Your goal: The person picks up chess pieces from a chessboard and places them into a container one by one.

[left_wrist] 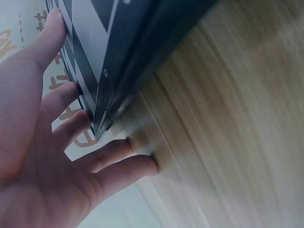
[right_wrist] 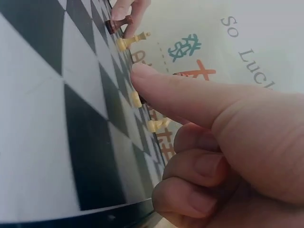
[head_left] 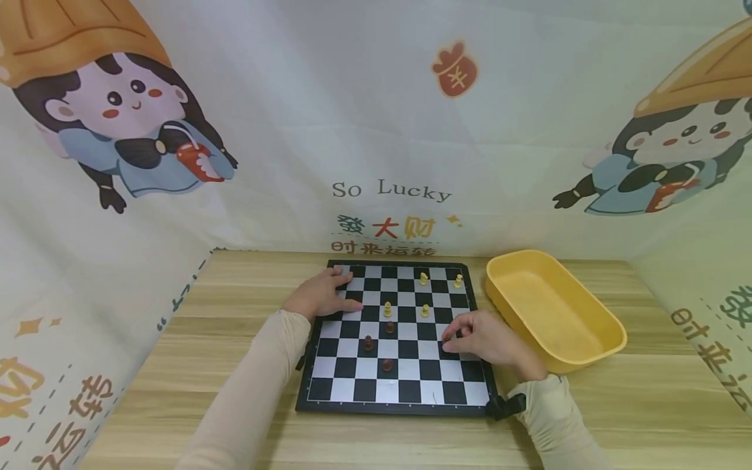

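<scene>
Right, the right hand [head_left: 490,336] is over the right side of the chessboard [head_left: 408,391], thumb and index pinching a dark brown chess piece [head_left: 448,338], mostly hidden; can't tell if its base touches a square. Left hand [head_left: 320,295] is spread at the board's left edge, fingers [left_wrist: 116,173] extended, gripping nothing.

Risks: loose pinch, piece tips or drops. Thumb blocks the base, so a blind placement could straddle two squares. A forward sweep could knock the near yellow pawn [head_left: 425,311]. Left hand pushing on the edge could slide the board and jolt the rest, e.g. the tall yellow piece [head_left: 388,309] and the brown piece [head_left: 390,328] just beside it. Black strap [head_left: 506,407] at the near right corner might snag. Right wrist drifting outward could bump the yellow tray [head_left: 555,326] on the surface [head_left: 194,339].
</scene>
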`<state>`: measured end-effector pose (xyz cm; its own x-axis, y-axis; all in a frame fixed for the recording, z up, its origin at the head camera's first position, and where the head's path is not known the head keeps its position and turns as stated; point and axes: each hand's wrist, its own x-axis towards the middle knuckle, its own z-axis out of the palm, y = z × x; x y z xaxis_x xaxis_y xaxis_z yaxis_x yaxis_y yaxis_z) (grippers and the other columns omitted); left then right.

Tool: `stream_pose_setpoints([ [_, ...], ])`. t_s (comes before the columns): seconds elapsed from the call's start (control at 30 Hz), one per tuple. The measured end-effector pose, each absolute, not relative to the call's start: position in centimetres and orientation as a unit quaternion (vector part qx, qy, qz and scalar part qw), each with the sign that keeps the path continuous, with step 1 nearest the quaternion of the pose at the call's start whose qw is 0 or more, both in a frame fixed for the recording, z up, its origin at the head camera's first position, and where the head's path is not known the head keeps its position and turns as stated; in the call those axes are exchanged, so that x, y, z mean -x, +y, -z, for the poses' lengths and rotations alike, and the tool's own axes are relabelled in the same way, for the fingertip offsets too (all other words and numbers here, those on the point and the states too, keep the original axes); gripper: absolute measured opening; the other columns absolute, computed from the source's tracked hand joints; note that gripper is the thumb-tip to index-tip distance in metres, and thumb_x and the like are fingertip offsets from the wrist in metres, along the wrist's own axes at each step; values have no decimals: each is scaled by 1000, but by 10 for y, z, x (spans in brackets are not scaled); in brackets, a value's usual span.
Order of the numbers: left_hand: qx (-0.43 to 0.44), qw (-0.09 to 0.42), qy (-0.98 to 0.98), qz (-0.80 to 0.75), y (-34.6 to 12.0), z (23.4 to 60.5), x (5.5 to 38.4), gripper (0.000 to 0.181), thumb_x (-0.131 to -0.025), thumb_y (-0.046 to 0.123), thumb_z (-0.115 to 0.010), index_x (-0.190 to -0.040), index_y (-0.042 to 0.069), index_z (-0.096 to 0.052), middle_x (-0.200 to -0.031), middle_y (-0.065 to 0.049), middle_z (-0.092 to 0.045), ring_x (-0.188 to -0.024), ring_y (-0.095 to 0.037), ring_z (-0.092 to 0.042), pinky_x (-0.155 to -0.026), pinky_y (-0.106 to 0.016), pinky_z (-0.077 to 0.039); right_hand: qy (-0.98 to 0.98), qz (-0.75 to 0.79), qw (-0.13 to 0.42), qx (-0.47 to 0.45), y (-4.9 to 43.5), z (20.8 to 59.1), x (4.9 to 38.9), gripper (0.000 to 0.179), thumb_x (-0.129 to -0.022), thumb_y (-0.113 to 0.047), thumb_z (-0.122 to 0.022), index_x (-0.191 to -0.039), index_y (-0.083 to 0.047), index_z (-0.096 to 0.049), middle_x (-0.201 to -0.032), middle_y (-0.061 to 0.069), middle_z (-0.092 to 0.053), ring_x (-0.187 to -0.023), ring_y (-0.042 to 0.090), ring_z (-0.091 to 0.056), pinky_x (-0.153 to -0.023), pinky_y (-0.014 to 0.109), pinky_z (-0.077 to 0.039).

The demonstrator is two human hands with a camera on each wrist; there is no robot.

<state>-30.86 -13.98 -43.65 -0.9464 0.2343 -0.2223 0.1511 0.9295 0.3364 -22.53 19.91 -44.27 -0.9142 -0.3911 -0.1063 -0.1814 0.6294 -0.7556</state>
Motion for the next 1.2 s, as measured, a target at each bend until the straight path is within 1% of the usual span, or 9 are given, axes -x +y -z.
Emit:
stream_pose_setpoints([
  [0.13,-101,131,973,-161,-139,436,310,90,-87,58,-74,-159,18,-38,-171,-13,-23,-157,-39,-24,-126,-54,-31,902,394,103,144,200,435,224,13,-84,-21,-84,-94,-15,-79,-57,-6,-45,-52,9,-40,-47,17,-27],
  [0.23,-99,131,973,-162,-141,437,309,89,-87,59,-73,-159,19,-38,-171,-13,-22,-157,-39,-24,-126,-54,-30,908,385,82,145,201,428,225,13,-83,-21,-84,-93,-14,-79,-58,-6,-45,-54,10,-40,-48,18,-27],
  [0.5,-100,128,973,-162,-144,439,306,88,-88,58,-73,-158,17,-38,-170,-14,-24,-157,-39,-25,-126,-54,-31,920,358,72,141,210,408,226,12,-85,-23,-83,-93,-14,-79,-59,-5,-44,-56,12,-41,-49,21,-30],
  [0.73,-110,124,973,-158,-140,438,308,88,-89,57,-72,-158,16,-39,-170,-16,-25,-156,-41,-26,-125,-55,-32,927,345,49,139,226,391,226,11,-87,-19,-81,-95,-10,-80,-62,-3,-49,-58,13,-43,-53,20,-33],
  [0.83,-108,126,973,-158,-140,438,308,88,-89,57,-72,-159,16,-38,-170,-15,-24,-156,-40,-26,-125,-54,-32,927,345,48,139,230,387,228,12,-87,-18,-81,-96,-10,-80,-62,-4,-50,-58,12,-41,-52,20,-32],
  [0.9,-108,125,974,-156,-140,439,307,88,-89,57,-72,-158,16,-38,-170,-15,-24,-156,-40,-26,-125,-54,-32,927,345,48,138,232,384,229,13,-88,-18,-80,-97,-9,-80,-60,-5,-47,-57,12,-40,-51,20,-31],
  [1.13,-111,122,974,-157,-142,439,307,88,-89,57,-72,-159,16,-38,-170,-15,-24,-156,-41,-27,-125,-54,-33,938,321,45,120,238,371,233,21,-88,-27,-80,-100,-9,-81,-59,-4,-45,-59,15,-42,-51,22,-30],
  [1.2,-112,123,974,-156,-142,439,307,88,-89,57,-72,-159,16,-37,-170,-15,-24,-156,-41,-27,-125,-54,-33,941,314,44,121,241,368,234,22,-89,-27,-80,-100,-8,-80,-59,-4,-44,-58,15,-41,-51,22,-29],
])
